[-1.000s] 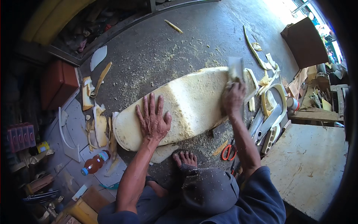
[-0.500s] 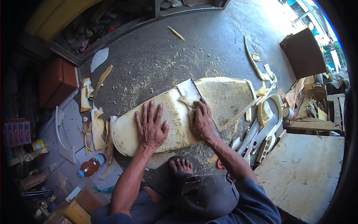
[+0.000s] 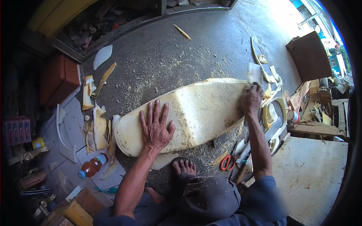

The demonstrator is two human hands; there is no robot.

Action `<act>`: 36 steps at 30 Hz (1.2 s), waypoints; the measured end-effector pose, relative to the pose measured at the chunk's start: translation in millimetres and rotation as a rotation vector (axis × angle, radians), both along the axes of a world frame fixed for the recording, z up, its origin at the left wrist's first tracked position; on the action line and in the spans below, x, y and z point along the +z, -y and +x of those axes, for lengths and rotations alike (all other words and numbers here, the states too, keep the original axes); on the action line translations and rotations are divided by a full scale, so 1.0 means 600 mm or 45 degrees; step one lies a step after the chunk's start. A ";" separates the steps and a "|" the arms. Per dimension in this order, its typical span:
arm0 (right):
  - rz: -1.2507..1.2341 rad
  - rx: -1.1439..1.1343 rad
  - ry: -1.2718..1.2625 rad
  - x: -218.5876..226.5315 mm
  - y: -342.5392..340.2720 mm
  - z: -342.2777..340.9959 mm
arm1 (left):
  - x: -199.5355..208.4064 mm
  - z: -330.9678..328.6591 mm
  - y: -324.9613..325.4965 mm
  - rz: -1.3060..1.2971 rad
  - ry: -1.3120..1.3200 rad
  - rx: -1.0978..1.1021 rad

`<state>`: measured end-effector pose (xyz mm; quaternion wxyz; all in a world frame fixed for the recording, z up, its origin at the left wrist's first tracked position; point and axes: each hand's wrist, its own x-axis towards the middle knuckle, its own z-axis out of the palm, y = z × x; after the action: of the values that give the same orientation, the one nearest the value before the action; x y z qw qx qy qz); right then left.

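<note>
Foam padding (image 3: 215, 105), long, cream-coloured and contoured, lies on the grey floor (image 3: 151, 41) right of its tiled left edge, our left hand (image 3: 156, 132) spread flat on it, our right hand (image 3: 252, 99) clasping a pale rectangular tool (image 3: 255, 70) that could gouge it if we press unevenly.

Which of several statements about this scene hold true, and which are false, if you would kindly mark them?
1. The person's left hand lies spread on the long, cream-coloured foam slab. True.
2. The right hand is empty. False: the right hand grips a flat, pale rectangular tool.
3. The red-handled scissors lie on the slab. False: the red-handled scissors lie on the dark grey floor beside it.
4. The clear plastic bottle of reddish-brown liquid lies on the pale tiles. True.
5. Pale, fine crumbs are scattered across the floor. True.
</note>
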<state>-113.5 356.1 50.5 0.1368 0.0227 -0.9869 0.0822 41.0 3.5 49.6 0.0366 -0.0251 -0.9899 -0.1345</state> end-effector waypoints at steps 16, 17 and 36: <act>0.102 0.094 -0.141 -0.113 0.087 0.014 | -0.004 -0.019 -0.031 0.044 -0.012 0.004; 0.015 0.329 -0.180 -0.146 0.111 0.045 | -0.004 -0.016 -0.037 0.074 0.003 -0.018; 0.157 -0.004 0.023 -0.008 -0.026 0.078 | -0.006 -0.014 -0.032 0.025 -0.038 0.031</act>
<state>-66.6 372.0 45.7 0.1265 0.0286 -0.9913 0.0214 32.8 22.8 46.3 0.0534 -0.0147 -0.9881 -0.1436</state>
